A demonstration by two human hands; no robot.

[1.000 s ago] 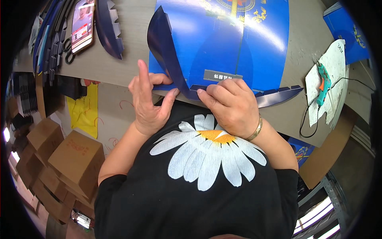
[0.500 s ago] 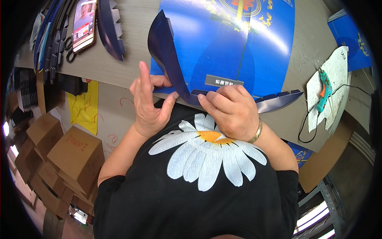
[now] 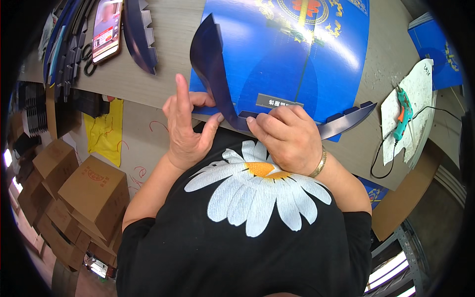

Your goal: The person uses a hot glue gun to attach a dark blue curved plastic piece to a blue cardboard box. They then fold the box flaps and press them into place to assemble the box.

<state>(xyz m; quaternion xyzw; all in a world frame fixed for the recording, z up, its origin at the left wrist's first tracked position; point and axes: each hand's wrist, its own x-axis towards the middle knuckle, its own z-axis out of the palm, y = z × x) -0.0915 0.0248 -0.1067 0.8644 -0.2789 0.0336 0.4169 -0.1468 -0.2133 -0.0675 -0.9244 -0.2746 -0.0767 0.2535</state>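
A long dark blue strip [image 3: 210,62] with tabs along one edge is bent in front of me. Its left part stands up and its right end [image 3: 349,121] curves off past my right hand. My left hand [image 3: 190,119] has its thumb and one finger closed at the bend, with another finger pointing up. My right hand [image 3: 287,131] is closed on the strip's lower stretch, thumb on top and fingers curled. Beneath lies a glossy blue printed sheet [image 3: 336,64] with gold ornaments and a dark label; my right hand is at its near edge.
A phone [image 3: 106,32], black scissors [image 3: 89,67] and another tabbed strip [image 3: 140,37] lie at the left, near a stack of strips [image 3: 62,44]. At the right, a green glue gun [image 3: 404,111] with its cord rests on a white sheet [image 3: 420,94]. Cardboard boxes [image 3: 91,185] stand lower left.
The strip's upright left part has shifted slightly right, and its right end bends upward more. The blue sheet has moved a little. Both hands stay almost in place.
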